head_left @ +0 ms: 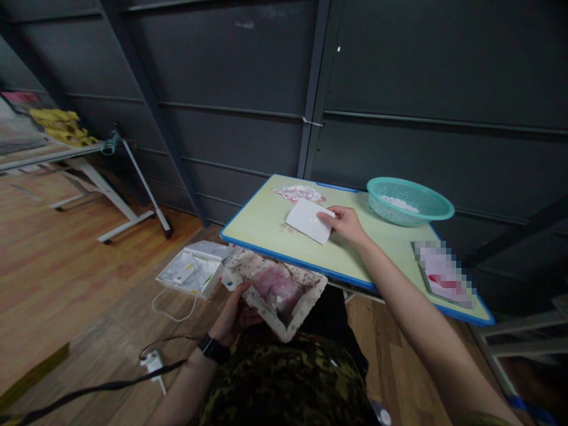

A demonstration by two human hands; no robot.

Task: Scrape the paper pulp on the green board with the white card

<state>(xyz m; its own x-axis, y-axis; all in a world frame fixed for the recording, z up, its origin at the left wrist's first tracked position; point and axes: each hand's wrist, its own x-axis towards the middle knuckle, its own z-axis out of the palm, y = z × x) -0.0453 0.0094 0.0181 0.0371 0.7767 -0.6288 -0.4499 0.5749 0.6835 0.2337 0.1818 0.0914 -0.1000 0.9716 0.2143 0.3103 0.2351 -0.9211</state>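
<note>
Nearest us, we see the left hand [237, 315] grasping the left wall of an open box [307, 303], which sits low against the worktop's near edge with 1 corner pointing at us. Its rim is wavy, its pale walls dark-speckled, its inside stained pink. Farther on, the right hand [348, 225] pinches a white card [307, 220] by its right end, above the pale green, blue-edged worktop [257, 220]. The card is flat, smooth and 4-sided; its long axis slants from far left to near right. Beyond it we find crumpled white-and-pink scraps [298, 193] and, rightward, an oval teal basket [432, 201].
</note>
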